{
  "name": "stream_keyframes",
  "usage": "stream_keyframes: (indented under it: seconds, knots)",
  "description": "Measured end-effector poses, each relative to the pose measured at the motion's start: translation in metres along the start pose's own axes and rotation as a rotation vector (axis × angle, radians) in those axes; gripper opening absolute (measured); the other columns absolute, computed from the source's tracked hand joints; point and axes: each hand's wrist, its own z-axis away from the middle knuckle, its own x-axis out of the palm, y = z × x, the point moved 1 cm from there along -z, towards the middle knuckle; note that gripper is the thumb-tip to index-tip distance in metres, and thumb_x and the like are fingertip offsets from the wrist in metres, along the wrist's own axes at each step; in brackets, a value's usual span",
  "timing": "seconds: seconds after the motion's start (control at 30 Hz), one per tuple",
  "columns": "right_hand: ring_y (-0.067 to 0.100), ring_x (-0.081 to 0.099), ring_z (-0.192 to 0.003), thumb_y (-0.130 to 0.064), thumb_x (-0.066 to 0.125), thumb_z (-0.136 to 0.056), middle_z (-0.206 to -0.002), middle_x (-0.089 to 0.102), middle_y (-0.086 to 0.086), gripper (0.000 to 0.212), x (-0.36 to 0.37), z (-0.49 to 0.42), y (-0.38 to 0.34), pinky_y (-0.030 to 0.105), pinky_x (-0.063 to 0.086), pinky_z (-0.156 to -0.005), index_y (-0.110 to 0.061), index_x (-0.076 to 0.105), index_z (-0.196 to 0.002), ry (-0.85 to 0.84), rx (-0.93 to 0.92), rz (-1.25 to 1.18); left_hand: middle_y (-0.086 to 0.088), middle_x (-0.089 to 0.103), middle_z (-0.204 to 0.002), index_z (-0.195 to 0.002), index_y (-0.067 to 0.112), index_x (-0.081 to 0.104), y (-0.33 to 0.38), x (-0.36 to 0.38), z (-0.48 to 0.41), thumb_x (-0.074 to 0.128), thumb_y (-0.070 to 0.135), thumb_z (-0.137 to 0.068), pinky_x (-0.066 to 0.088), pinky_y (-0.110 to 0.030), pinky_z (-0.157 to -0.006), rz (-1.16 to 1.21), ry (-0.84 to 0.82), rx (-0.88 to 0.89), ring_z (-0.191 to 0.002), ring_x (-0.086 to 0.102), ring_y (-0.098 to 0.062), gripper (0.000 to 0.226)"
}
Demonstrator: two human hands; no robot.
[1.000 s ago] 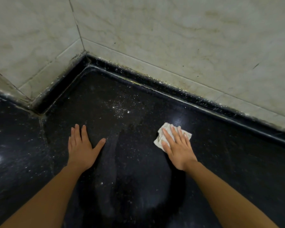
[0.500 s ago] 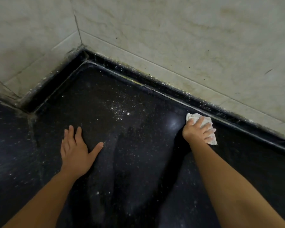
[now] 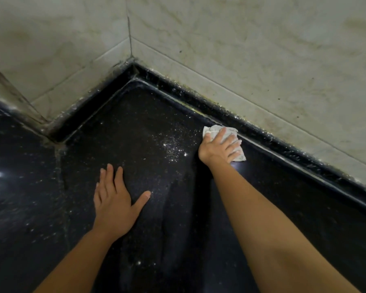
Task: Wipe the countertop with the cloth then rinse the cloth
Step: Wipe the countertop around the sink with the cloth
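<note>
the left hand lies flat on the black speckled stone desk, with fingers straight and thumb spread out, and it holds nothing. to its right, a patch of white powdery specks sits on the desk. just beside the specks, the right hand presses a small crumpled white cloth down with spread, nearly straight fingers. the cloth lies just beside the raised black edge strip under the pale marble wall tiles.
</note>
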Motion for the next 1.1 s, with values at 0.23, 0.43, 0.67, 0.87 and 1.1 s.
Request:
stream_keyframes:
  seconds: [0.23,0.43,0.67,0.87,1.1]
  knots:
    - [0.031,-0.032,-0.141,-0.046,0.011,-0.102,-0.157,-0.027,0.008,0.061,0.031,0.022,-0.064,0.048,-0.022,-0.112,-0.024,-0.017,-0.152,-0.125,-0.298,0.099,-0.004,-0.022,-0.157,-0.151,0.015,-0.007,0.000,0.000,0.000,0.036,0.070,-0.083,-0.014,-0.036,-0.114,-0.007,0.021,-0.005,-0.141,-0.028,-0.015,0.098]
    - [0.026,-0.034,-0.140,-0.048,0.014,-0.102,-0.159,-0.025,0.002,0.060,0.043,0.037,-0.088,0.044,-0.023,-0.112,-0.030,-0.011,-0.153,-0.274,-0.673,0.267,-0.002,-0.023,-0.157,-0.151,0.016,-0.007,0.001,0.000,-0.001,0.037,0.071,-0.081,-0.012,-0.037,-0.115,-0.012,0.020,-0.024,-0.141,-0.027,-0.014,0.099]
    - [0.019,-0.025,-0.145,-0.056,0.016,-0.100,-0.161,-0.018,-0.004,0.061,0.015,0.011,-0.052,0.038,-0.016,-0.115,-0.036,-0.004,-0.154,-0.206,-0.752,0.314,0.000,-0.021,-0.157,-0.151,0.019,-0.005,-0.001,-0.004,0.000,0.039,0.071,-0.079,-0.010,-0.037,-0.116,0.010,-0.005,-0.010,-0.142,-0.024,-0.014,0.099]
    - [0.019,-0.023,-0.146,-0.060,0.016,-0.098,-0.161,-0.018,-0.003,0.062,-0.016,-0.016,0.015,0.037,-0.014,-0.115,-0.038,-0.004,-0.153,-0.118,-0.556,0.311,-0.001,-0.023,-0.157,-0.151,0.018,-0.006,0.000,-0.004,0.000,0.040,0.071,-0.081,-0.011,-0.038,-0.115,0.021,-0.018,-0.012,-0.142,-0.025,-0.015,0.099]
    - [0.019,-0.025,-0.145,-0.055,0.015,-0.100,-0.161,-0.019,-0.001,0.060,-0.015,0.008,0.056,0.038,-0.015,-0.116,-0.037,-0.005,-0.153,-0.078,-0.425,0.246,-0.003,-0.025,-0.156,-0.151,0.017,-0.007,0.001,-0.004,0.001,0.038,0.070,-0.083,-0.012,-0.038,-0.114,0.008,-0.021,-0.007,-0.141,-0.027,-0.017,0.098]
